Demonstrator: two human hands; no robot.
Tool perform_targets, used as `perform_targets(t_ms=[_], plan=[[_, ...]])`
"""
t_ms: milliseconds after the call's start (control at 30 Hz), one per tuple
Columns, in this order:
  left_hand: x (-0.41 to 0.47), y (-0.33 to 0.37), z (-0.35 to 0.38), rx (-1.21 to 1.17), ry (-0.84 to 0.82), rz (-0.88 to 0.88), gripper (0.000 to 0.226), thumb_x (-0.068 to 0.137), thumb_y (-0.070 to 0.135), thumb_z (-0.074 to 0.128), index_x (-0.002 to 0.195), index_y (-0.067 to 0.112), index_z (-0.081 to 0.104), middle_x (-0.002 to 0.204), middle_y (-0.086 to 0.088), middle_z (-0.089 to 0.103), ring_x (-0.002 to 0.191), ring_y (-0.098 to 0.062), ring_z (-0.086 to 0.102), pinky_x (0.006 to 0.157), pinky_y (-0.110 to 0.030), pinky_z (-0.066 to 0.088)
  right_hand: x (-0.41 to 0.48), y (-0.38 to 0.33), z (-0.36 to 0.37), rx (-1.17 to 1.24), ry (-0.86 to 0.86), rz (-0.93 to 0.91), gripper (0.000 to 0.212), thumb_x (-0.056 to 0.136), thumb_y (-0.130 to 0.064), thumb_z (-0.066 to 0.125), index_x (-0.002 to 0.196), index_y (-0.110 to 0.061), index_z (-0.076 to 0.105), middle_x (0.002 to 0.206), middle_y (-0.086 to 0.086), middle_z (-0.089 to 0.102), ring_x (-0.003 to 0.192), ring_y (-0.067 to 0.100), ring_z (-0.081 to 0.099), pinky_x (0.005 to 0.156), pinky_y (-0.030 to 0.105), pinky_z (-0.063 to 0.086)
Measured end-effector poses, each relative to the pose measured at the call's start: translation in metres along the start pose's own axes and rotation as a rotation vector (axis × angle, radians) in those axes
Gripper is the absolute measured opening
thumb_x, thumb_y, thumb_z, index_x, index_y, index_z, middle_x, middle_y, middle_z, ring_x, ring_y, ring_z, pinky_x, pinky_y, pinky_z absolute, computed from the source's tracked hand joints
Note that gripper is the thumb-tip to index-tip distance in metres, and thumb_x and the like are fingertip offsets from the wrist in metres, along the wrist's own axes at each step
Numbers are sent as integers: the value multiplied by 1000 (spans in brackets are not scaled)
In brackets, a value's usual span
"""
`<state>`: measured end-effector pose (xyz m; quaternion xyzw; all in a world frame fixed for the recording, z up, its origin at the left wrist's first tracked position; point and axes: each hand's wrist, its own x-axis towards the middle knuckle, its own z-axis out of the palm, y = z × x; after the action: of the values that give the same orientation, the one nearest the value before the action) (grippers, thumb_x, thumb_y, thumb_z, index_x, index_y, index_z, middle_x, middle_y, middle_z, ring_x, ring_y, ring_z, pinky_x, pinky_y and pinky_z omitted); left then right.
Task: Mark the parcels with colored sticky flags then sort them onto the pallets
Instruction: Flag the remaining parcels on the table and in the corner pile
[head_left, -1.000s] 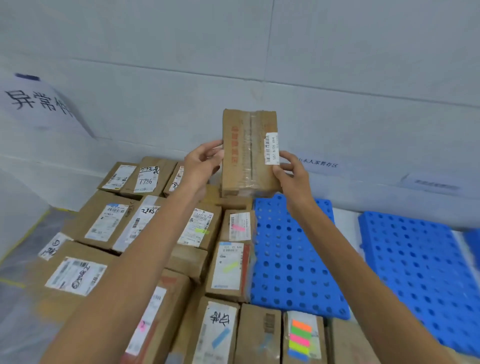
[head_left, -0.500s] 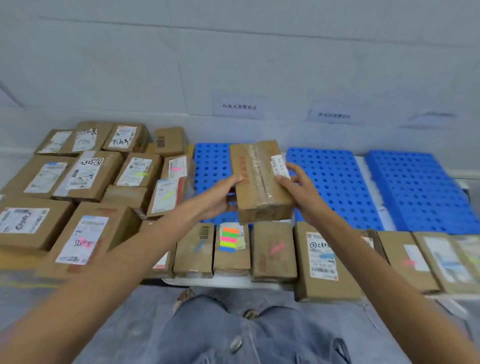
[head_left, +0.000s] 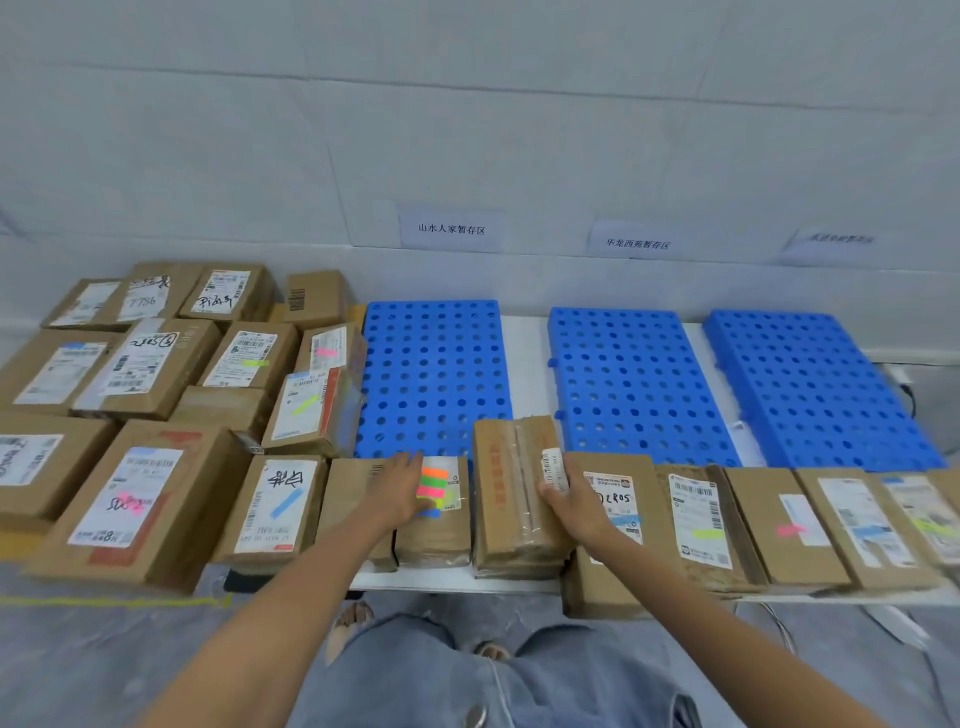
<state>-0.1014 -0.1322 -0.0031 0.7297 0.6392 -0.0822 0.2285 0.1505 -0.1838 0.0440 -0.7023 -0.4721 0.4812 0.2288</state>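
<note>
On the wall, centre frame — the left paper sign (head_left: 451, 229) reads 山水人家暂存区, the middle paper sign (head_left: 638, 244) 华龙西苑暂存区; the right paper sign (head_left: 834, 239) is too blurred. Upper left — a parcel (head_left: 145, 299) carries handwritten 7786.

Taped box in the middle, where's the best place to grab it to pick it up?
Grab the taped box by its two long sides, coming down from above. It lies flat, long and narrow, and seems to sit higher than its neighbours, so both sides are free. The right hand holds its right side.

The right hand (head_left: 576, 506) grips the taped parcel (head_left: 511, 493) in the row of boxes (head_left: 779, 525); the left hand (head_left: 400, 493) touches the sticky flags (head_left: 435, 491).
</note>
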Motion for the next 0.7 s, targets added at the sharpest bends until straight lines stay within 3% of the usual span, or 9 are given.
perform_targets(t_ms=[100,267,367,533,600,700], plan=[[6,1,10,73,1,17,97,82,44,67,150,7,8,153,-10,20,143,-27,14,115,-34,17,2,-2,3,-100,56,-43,56,95,-27,49,145,-18,25,144,4,42,129,25,43,108,45,36],[24,-3,5,90,-18,-18,95,71,53,73,145,16,24,136,-6,33,130,-25,31,106,-35,29,4,-3,-1,-111,22,-66,54,95,-19,51,143,-19,27,138,-1,45,125,21,46,105,37,38],[33,-8,0,31,7,-40,77,69,49,76,131,20,40,127,-5,40,123,-24,36,101,-35,32,9,0,-6,-114,22,-72,49,94,-14,51,139,-18,33,130,-1,50,117,15,49,96,26,39],[38,-13,-3,-360,201,-165,23,76,22,76,87,21,56,100,-1,62,103,-21,58,91,-39,44,21,0,-17,-106,62,-92,57,95,-15,51,146,-15,26,141,4,44,126,21,45,105,42,40],[40,-11,-4,-410,211,-180,25,76,26,77,93,19,60,103,0,65,104,-20,60,92,-40,45,25,-5,-22,-97,91,-95,54,95,-15,50,145,-15,27,138,8,44,124,22,47,102,37,43],[47,-1,-4,-325,207,-181,49,80,37,72,121,16,56,122,0,58,118,-21,50,99,-37,41,31,-9,-27,-78,104,-106,51,96,-13,47,144,-13,29,137,11,43,115,20,52,87,24,46]])
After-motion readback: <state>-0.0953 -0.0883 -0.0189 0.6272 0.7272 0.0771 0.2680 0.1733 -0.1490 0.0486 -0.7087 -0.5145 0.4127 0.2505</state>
